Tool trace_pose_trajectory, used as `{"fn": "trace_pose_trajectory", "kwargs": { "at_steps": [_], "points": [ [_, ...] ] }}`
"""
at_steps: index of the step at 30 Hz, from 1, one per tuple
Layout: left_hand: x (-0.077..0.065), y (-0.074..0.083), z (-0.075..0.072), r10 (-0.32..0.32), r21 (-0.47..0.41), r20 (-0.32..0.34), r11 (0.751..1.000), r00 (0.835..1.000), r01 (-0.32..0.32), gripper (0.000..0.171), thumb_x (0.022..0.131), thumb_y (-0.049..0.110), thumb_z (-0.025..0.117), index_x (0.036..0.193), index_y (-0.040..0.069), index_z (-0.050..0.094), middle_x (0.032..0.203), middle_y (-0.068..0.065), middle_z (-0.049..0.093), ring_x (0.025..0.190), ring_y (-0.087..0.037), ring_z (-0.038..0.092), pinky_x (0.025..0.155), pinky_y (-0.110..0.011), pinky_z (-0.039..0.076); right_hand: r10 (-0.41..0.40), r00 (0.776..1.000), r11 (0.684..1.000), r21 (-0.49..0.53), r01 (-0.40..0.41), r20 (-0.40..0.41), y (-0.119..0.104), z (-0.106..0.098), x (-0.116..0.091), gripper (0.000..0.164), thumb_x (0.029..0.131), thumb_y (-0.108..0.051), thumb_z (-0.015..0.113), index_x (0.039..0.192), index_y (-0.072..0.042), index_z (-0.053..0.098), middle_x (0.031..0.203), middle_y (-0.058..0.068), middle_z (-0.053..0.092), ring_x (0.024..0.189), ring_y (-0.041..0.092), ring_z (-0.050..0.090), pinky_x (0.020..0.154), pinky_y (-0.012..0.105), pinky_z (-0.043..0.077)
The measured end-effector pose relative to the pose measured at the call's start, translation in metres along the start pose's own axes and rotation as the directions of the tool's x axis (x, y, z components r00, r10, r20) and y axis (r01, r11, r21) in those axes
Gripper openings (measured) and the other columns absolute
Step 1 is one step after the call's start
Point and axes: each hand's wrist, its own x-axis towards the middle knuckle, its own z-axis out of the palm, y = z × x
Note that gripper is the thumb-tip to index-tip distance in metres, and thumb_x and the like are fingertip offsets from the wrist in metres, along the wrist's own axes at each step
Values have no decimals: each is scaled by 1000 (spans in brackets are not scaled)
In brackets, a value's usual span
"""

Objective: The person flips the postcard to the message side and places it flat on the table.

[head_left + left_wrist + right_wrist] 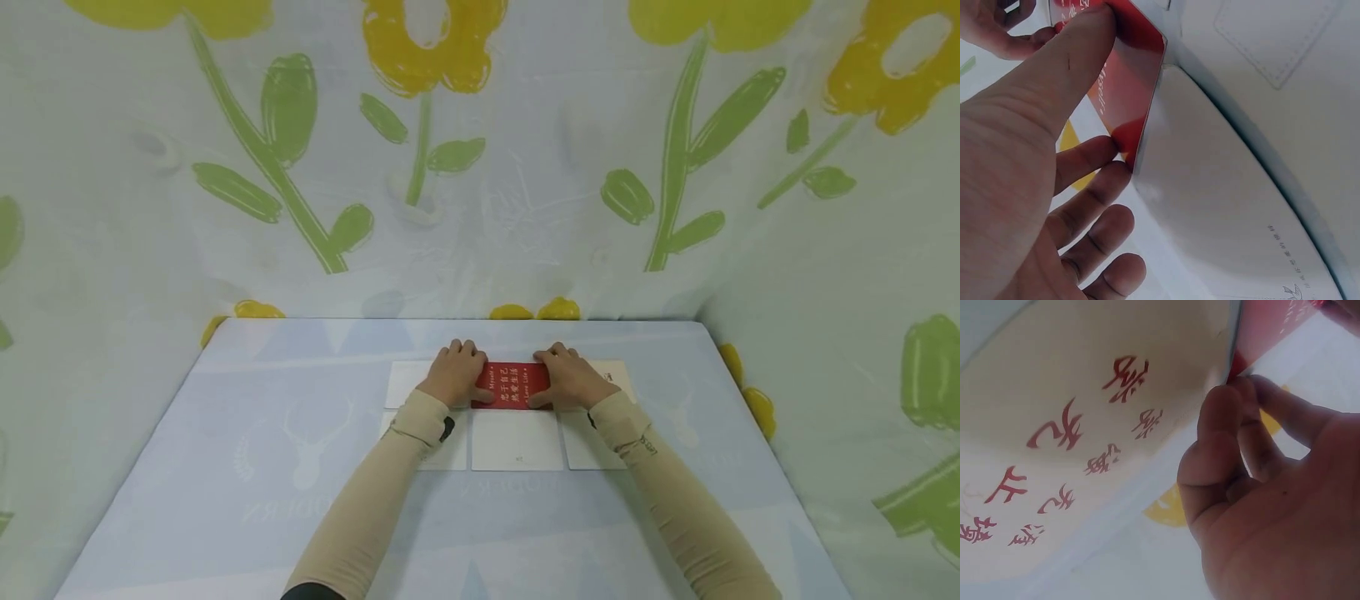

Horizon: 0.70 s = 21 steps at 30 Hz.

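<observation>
A red booklet with white lettering lies in the middle of the back row, between both hands. My left hand grips its left end, thumb on the near side and fingertips at the far edge. In the left wrist view the thumb presses on the red cover. My right hand holds the opposite end, with curled fingertips at a red corner in the right wrist view. To the left lies a white booklet with rounded corners. On the right is a cream booklet with red characters, partly hidden by the right hand in the head view.
A front row of pale booklets runs below, with a white one in its middle and others at left and right. They lie on a pale printed table. A flower-patterned curtain encloses the back and sides.
</observation>
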Motion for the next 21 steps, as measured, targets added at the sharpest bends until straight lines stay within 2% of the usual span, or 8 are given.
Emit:
{"fn": "trace_pose_trajectory", "kwargs": {
  "at_steps": [11, 21],
  "points": [
    [-1, 1, 1, 6, 15, -6, 1000, 1000, -6, 73, 84, 60, 75, 131, 5, 62, 129, -15, 56, 115, -31, 50, 98, -44, 45, -8, 1000, 1000, 24, 7, 24, 3, -2, 8, 86, 77, -43, 89, 145, -9, 50, 133, 15, 47, 119, 32, 47, 105, 52, 41],
    [-3, 2, 0, -11, 12, -21, 1000, 1000, 12, 72, 84, 60, 75, 132, 8, 62, 129, -15, 57, 114, -31, 51, 96, -43, 46, 10, 1000, 1000, -4, -10, 8, 2, 0, 11, 84, 76, -44, 89, 144, -11, 52, 135, 15, 45, 121, 33, 45, 104, 51, 42]
  ]
}}
